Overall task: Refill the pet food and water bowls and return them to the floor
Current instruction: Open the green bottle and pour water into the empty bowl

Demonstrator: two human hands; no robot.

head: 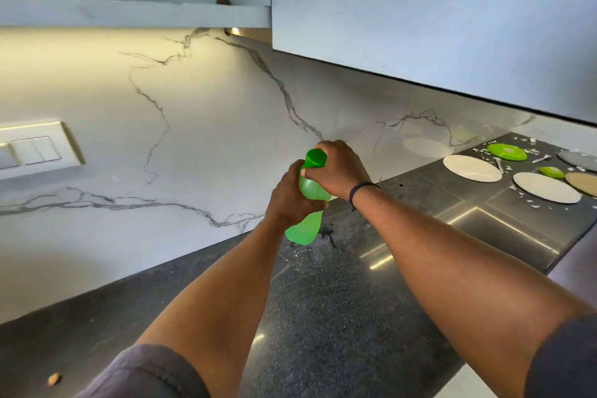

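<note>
Bottle (308, 203), green plastic, is held tilted above the dark counter (339, 317). Left hand (287, 200) is wrapped around its middle; right hand (339, 165) grips its green cap (315, 158). Beyond the bottle, to its right, two white plates (471, 168) and a green lid (507, 152) lie on the counter.

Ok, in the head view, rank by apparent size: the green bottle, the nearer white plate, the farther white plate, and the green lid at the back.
1. Green bottle, held in both hands and nearer the camera, so its lead is unsure.
2. Nearer white plate and farther white plate: look alike, no ranking.
3. Green lid, smallest.
</note>
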